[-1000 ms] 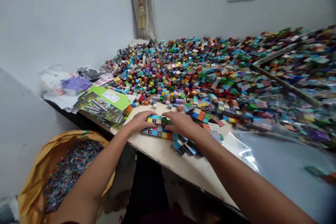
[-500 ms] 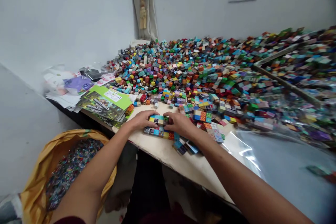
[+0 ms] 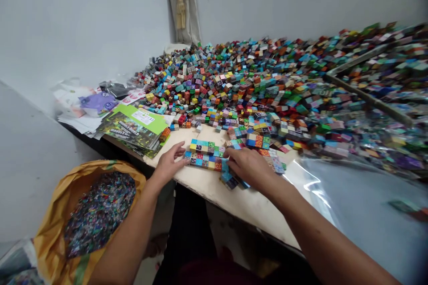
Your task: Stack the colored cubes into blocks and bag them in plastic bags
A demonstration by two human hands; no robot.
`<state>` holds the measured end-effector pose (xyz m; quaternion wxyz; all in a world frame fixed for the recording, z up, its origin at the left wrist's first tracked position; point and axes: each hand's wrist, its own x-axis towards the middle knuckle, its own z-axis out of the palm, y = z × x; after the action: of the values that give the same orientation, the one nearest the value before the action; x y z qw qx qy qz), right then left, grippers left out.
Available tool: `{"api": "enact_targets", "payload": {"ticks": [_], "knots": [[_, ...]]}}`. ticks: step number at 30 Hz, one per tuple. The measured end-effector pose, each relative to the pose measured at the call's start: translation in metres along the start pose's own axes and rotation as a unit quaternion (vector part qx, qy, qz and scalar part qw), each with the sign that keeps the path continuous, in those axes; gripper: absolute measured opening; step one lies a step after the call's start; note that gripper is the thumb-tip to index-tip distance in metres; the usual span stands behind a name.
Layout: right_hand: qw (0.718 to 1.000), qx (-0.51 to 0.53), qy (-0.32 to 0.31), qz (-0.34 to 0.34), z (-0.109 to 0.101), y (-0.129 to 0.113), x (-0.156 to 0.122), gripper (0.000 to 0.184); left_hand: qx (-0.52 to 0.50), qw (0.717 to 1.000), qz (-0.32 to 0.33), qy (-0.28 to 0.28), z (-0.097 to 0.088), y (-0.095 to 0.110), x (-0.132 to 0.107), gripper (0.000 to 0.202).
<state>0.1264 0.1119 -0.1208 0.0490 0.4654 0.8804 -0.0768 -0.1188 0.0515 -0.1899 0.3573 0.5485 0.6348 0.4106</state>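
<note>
Two short rows of small printed cube blocks lie side by side near the table's front edge: the back row and the front row. At the left end of these rows is my left hand, open, fingers spread and apart from the back row. My right hand is at their right end, fingers bent and drawn together over the blocks there. Its palm side is hidden, so what its fingertips grip cannot be made out. Under and beside it sit more joined blue and dark blocks.
A large heap of loose blocks covers the back of the table, with a frame-like bar on it. Left lie printed booklets and a purple packet. A yellow sack stands below; clear plastic lies right.
My left hand has let go of the back row and moved left, its fingers opening. My right hand has shifted right, off that row and onto its right end. The view has tilted slightly.
</note>
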Motion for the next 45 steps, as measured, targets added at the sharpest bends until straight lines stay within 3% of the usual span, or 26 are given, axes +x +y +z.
{"api": "enact_targets", "payload": {"ticks": [3, 6, 9, 12, 15, 17, 20, 23, 27, 31, 35, 42, 45], "knots": [[0.999, 0.012, 0.041, -0.007, 0.001, -0.002, -0.005, 0.024, 0.022, 0.999, 0.018, 0.034, 0.010, -0.004, -0.019, 0.060], [0.993, 0.045, 0.087, -0.068, 0.007, -0.002, -0.015, 0.020, 0.048, 0.997, 0.034, 0.059, 0.014, -0.005, -0.027, 0.057], [0.991, 0.027, 0.049, -0.121, 0.019, -0.006, -0.028, 0.028, 0.049, 0.995, 0.056, 0.073, 0.015, -0.006, -0.030, 0.051], [0.993, -0.019, 0.008, -0.119, 0.030, -0.010, -0.037, 0.028, 0.058, 0.991, 0.078, 0.091, 0.016, -0.007, -0.032, 0.044], [0.992, 0.022, 0.023, -0.118, 0.029, -0.008, -0.037, 0.026, 0.068, 0.987, 0.094, 0.107, 0.019, -0.009, -0.033, 0.039], [0.987, 0.106, 0.065, -0.104, 0.022, -0.004, -0.029, 0.025, 0.068, 0.986, 0.102, 0.117, 0.021, -0.010, -0.034, 0.037], [0.969, 0.210, 0.129, -0.019, 0.009, 0.002, -0.006, 0.019, 0.068, 0.983, 0.114, 0.130, 0.023, -0.012, -0.035, 0.034], [0.953, 0.280, 0.112, 0.039, 0.006, 0.007, 0.019, 0.023, 0.059, 0.984, 0.101, 0.133, 0.022, -0.009, -0.034, 0.035], [0.952, 0.301, 0.048, 0.039, 0.018, 0.012, 0.033, 0.040, 0.096, 0.983, 0.098, 0.122, 0.019, 0.006, -0.019, 0.042], [0.977, 0.197, 0.080, 0.016, 0.026, 0.012, 0.027, 0.044, 0.171, 0.975, 0.127, 0.066, 0.017, 0.023, 0.011, 0.052], [0.981, 0.170, 0.087, 0.016, 0.025, 0.008, 0.026, 0.038, 0.202, 0.975, 0.096, -0.016, 0.018, 0.031, 0.034, 0.059], [0.980, 0.177, 0.091, 0.022, 0.029, 0.005, 0.033, 0.031, 0.208, 0.971, 0.108, -0.039, 0.019, 0.027, 0.036, 0.048], [0.977, 0.188, 0.105, 0.003, 0.030, 0.011, 0.030, 0.037, 0.219, 0.967, 0.123, -0.052, 0.016, 0.023, 0.039, 0.049]]}}
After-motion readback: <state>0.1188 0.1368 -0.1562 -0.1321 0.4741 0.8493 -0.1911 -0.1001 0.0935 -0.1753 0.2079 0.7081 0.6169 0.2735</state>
